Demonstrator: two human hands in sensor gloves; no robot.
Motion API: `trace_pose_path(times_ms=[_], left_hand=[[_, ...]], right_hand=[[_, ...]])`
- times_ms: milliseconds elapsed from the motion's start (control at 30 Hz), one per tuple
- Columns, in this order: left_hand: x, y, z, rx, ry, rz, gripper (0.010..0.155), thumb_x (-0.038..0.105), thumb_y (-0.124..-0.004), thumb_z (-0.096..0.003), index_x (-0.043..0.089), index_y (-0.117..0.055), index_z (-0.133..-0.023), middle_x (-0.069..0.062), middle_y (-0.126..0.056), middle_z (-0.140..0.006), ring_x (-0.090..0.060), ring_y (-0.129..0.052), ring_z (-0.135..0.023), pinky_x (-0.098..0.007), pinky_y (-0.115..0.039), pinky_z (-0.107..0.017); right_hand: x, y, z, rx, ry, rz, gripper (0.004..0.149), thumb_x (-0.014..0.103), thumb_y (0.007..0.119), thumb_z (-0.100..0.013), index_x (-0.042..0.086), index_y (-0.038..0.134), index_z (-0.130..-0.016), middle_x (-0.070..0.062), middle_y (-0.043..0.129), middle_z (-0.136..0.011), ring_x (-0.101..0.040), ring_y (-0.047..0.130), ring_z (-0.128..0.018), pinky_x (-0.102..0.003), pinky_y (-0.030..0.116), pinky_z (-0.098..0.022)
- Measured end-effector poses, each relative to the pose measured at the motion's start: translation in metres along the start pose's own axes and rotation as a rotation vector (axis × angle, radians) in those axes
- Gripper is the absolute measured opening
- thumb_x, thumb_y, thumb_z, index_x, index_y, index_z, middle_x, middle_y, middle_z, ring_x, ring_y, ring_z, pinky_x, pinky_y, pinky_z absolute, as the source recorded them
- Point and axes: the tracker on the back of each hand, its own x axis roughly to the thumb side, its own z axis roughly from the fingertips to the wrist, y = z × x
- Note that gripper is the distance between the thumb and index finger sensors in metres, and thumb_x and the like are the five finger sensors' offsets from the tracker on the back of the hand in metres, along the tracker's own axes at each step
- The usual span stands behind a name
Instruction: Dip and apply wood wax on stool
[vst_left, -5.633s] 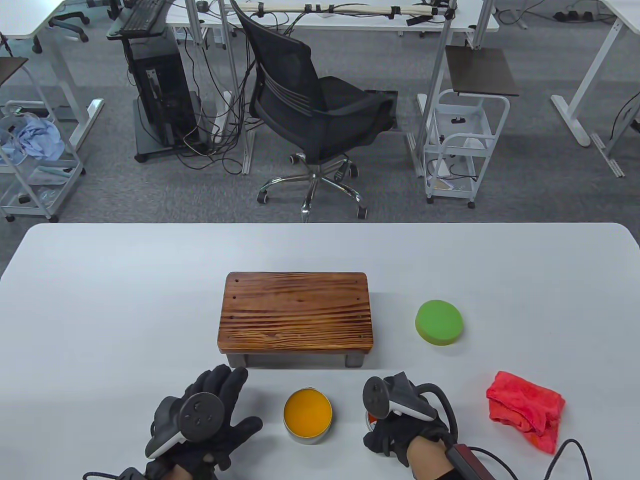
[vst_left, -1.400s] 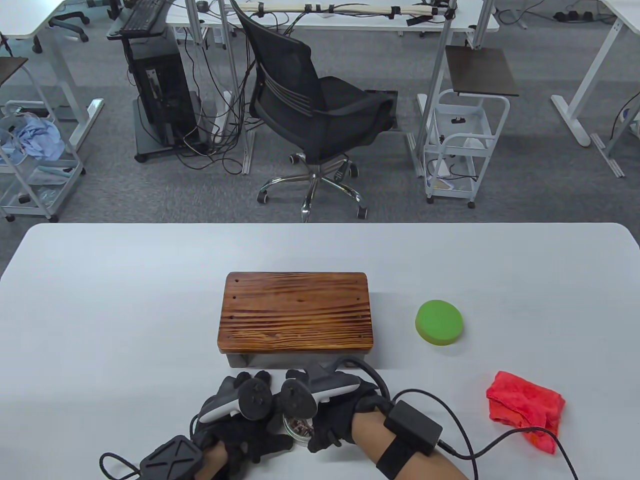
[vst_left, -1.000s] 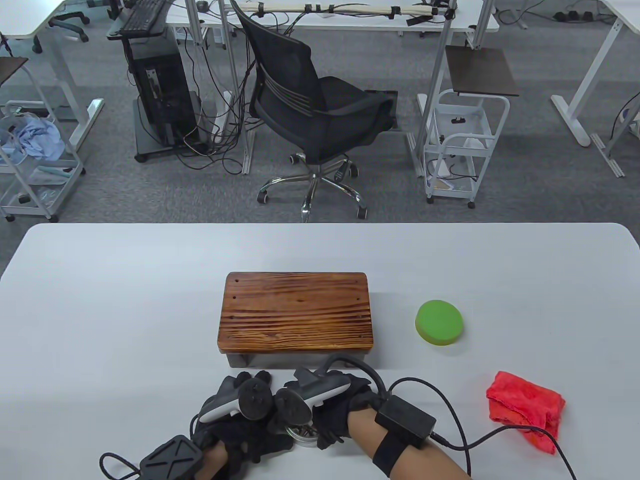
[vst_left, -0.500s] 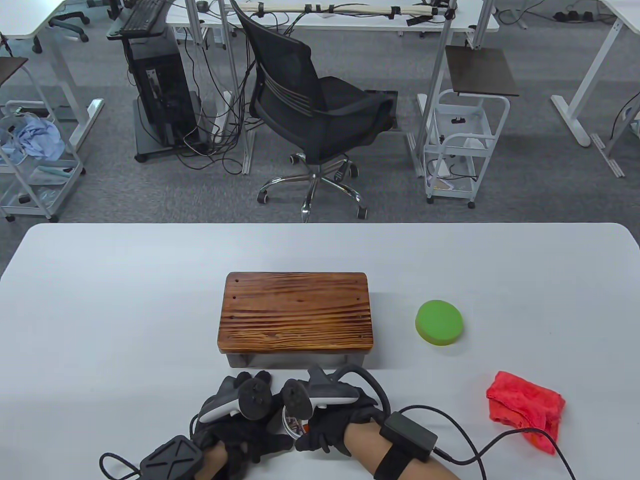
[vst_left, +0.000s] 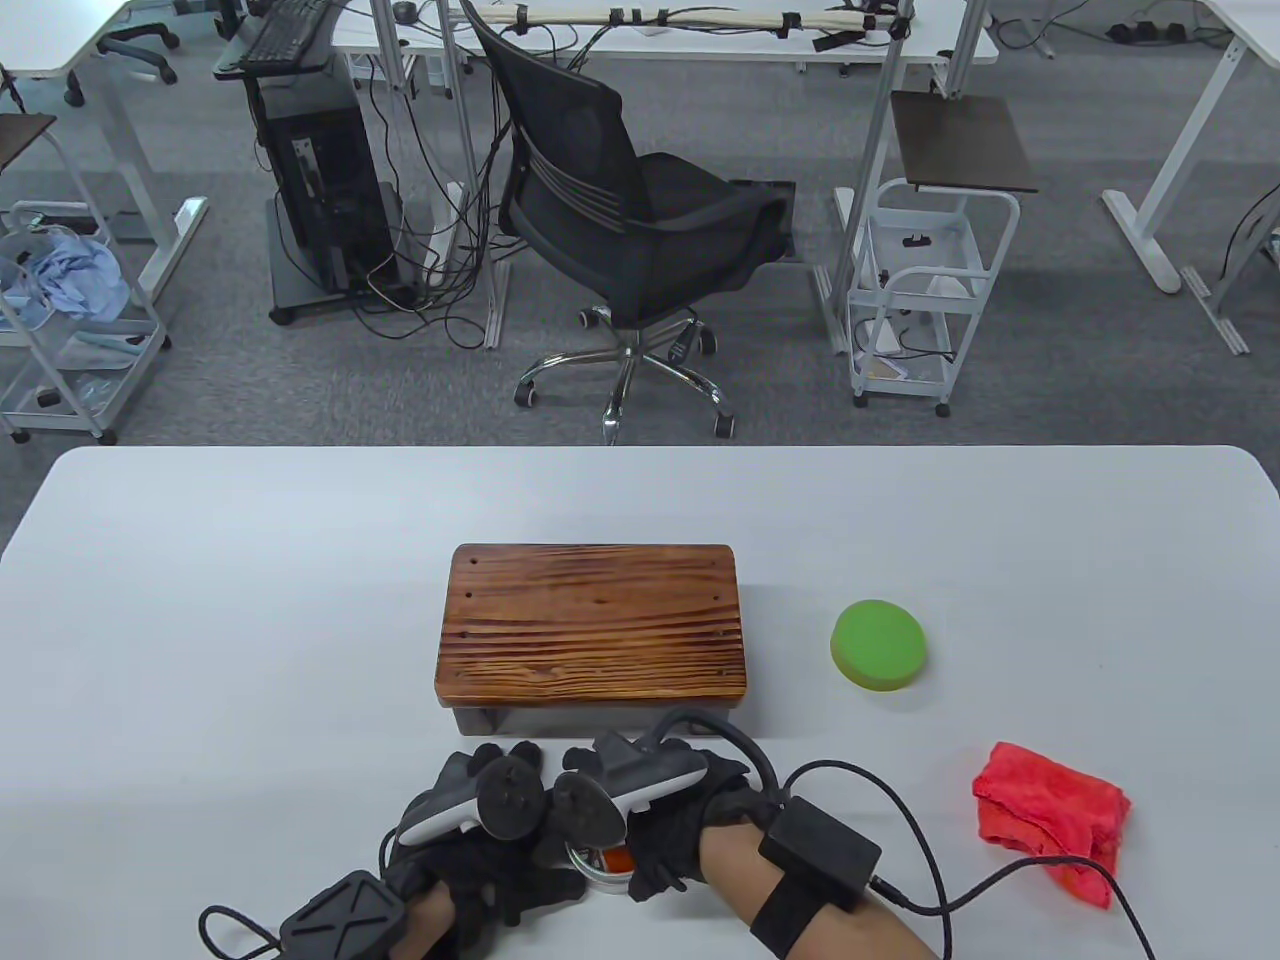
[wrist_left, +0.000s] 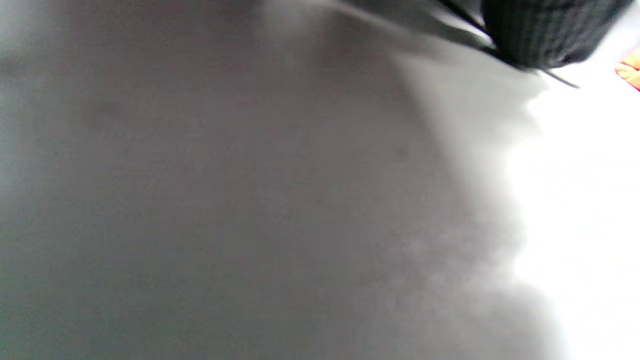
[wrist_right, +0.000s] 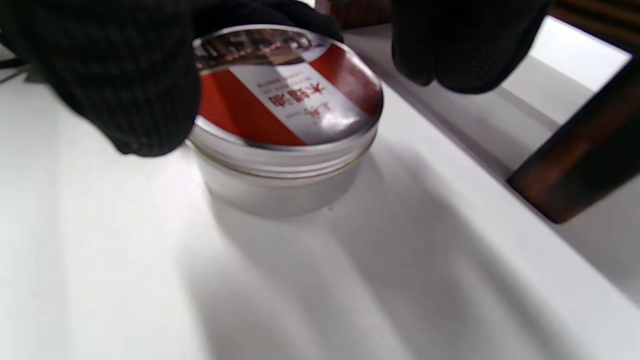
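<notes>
Where both gloved hands meet at the near edge of the white table (vst_left: 200, 600), seen from the table view: left hand (vst_left: 480, 860) and right hand (vst_left: 670, 830) closed in around a round metal wax tin (vst_left: 603, 866), only a sliver of its rim and red label visible between them. Just beyond the grip, the wooden stool (vst_left: 593, 625), standing upright, apart from both hands. Farther to the right of the grip, a green round sponge (vst_left: 879, 644); nearer the table's front on that same side, a crumpled red cloth (vst_left: 1050, 820), well apart from the tin. Cable trailing from the black box (vst_left: 820, 850) strapped to the right forearm.

Left wrist view: almost entirely blurred grey shadow — only a dark gloved part at the top right and a scrap of red at the right edge. Grasp of the left hand not readable here; cannot tell whether clenched on the tin or merely resting against it.

Right wrist view: tin sitting on the table with its lid (wrist_right: 287, 90) on, red-and-white label facing up. Right fingers (wrist_right: 125, 85) pressed against the lid's edge on one side, more of the glove curled over the far rim — grasping the lid. Dark stool leg (wrist_right: 575, 170) just beside the grip.
</notes>
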Motion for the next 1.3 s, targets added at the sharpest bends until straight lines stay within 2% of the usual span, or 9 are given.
trace_pose_path(times_ms=[100, 467, 700, 867, 967, 1033, 1100, 1200, 1300], left_hand=[[0.000, 0.000, 0.000, 0.000, 0.000, 0.000, 0.070, 0.074, -0.062, -0.0576, 0.053, -0.014, -0.104, -0.018, 0.025, -0.110, -0.055, 0.025, -0.089, -0.080, 0.004, -0.054], [0.000, 0.000, 0.000, 0.000, 0.001, -0.001, 0.067, 0.075, -0.060, -0.0587, 0.055, -0.014, -0.104, -0.018, 0.025, -0.110, -0.055, 0.025, -0.089, -0.080, 0.004, -0.054], [0.000, 0.000, 0.000, 0.004, 0.006, 0.004, 0.068, 0.075, -0.060, -0.0584, 0.054, -0.014, -0.104, -0.018, 0.025, -0.110, -0.055, 0.025, -0.089, -0.080, 0.004, -0.054], [0.000, 0.000, 0.000, 0.007, 0.010, 0.006, 0.069, 0.075, -0.060, -0.0580, 0.053, -0.014, -0.104, -0.018, 0.024, -0.110, -0.054, 0.025, -0.089, -0.080, 0.004, -0.054], [0.000, 0.000, 0.000, 0.005, 0.009, 0.006, 0.070, 0.075, -0.060, -0.0580, 0.053, -0.013, -0.104, -0.018, 0.025, -0.110, -0.055, 0.025, -0.089, -0.080, 0.004, -0.054], [-0.001, 0.000, 0.000, 0.006, 0.010, 0.006, 0.070, 0.075, -0.061, -0.0580, 0.053, -0.013, -0.104, -0.018, 0.025, -0.110, -0.054, 0.025, -0.089, -0.080, 0.004, -0.054], [-0.001, 0.000, 0.000, 0.006, 0.010, 0.006, 0.070, 0.075, -0.061, -0.0580, 0.053, -0.014, -0.104, -0.018, 0.025, -0.110, -0.055, 0.025, -0.089, -0.080, 0.004, -0.054], [-0.001, 0.000, 0.000, 0.006, 0.010, 0.007, 0.069, 0.075, -0.061, -0.0580, 0.053, -0.014, -0.104, -0.018, 0.025, -0.110, -0.055, 0.025, -0.089, -0.080, 0.004, -0.054], [-0.001, 0.000, -0.001, 0.006, 0.011, 0.007, 0.069, 0.075, -0.061, -0.0580, 0.054, -0.014, -0.104, -0.018, 0.024, -0.110, -0.054, 0.025, -0.089, -0.080, 0.004, -0.054]], right_hand=[[0.000, 0.002, -0.004, 0.007, -0.010, -0.005, 0.080, 0.052, 0.096, -0.044, 0.051, 0.039, -0.100, 0.000, 0.035, -0.116, -0.028, 0.080, -0.097, -0.053, 0.083, -0.064], [-0.006, 0.016, -0.007, -0.030, 0.051, -0.090, 0.073, 0.054, 0.093, -0.045, 0.045, 0.046, -0.100, 0.001, 0.049, -0.111, -0.032, 0.086, -0.084, -0.040, 0.088, -0.057], [-0.006, 0.022, -0.005, -0.057, 0.258, -0.249, 0.077, 0.062, 0.088, -0.046, 0.037, 0.046, -0.105, -0.008, 0.056, -0.106, -0.029, 0.094, -0.071, -0.036, 0.091, -0.048], [0.003, 0.025, -0.007, -0.022, 0.440, -0.288, 0.084, 0.070, 0.075, -0.049, 0.023, 0.040, -0.109, -0.012, 0.056, -0.103, -0.023, 0.095, -0.063, -0.032, 0.092, -0.042], [-0.002, 0.020, -0.004, 0.035, 0.407, -0.289, 0.084, 0.071, 0.076, -0.049, 0.026, 0.037, -0.108, -0.013, 0.051, -0.110, -0.026, 0.094, -0.074, -0.040, 0.091, -0.047], [-0.007, 0.014, -0.004, 0.012, 0.251, -0.262, 0.090, 0.068, 0.081, -0.046, 0.029, 0.030, -0.110, -0.016, 0.037, -0.115, -0.036, 0.085, -0.088, -0.051, 0.086, -0.057], [-0.008, 0.011, -0.005, -0.015, 0.060, -0.202, 0.089, 0.061, 0.090, -0.044, 0.036, 0.034, -0.108, -0.009, 0.033, -0.117, -0.038, 0.077, -0.096, -0.058, 0.081, -0.063], [-0.003, 0.009, -0.007, -0.009, 0.007, -0.038, 0.081, 0.055, 0.096, -0.043, 0.049, 0.039, -0.101, 0.004, 0.034, -0.116, -0.035, 0.072, -0.102, -0.061, 0.078, -0.066], [0.004, 0.009, -0.011, -0.029, 0.001, 0.134, 0.075, 0.053, 0.094, -0.044, 0.050, 0.041, -0.098, 0.008, 0.039, -0.114, -0.023, 0.077, -0.095, -0.054, 0.078, -0.066]])
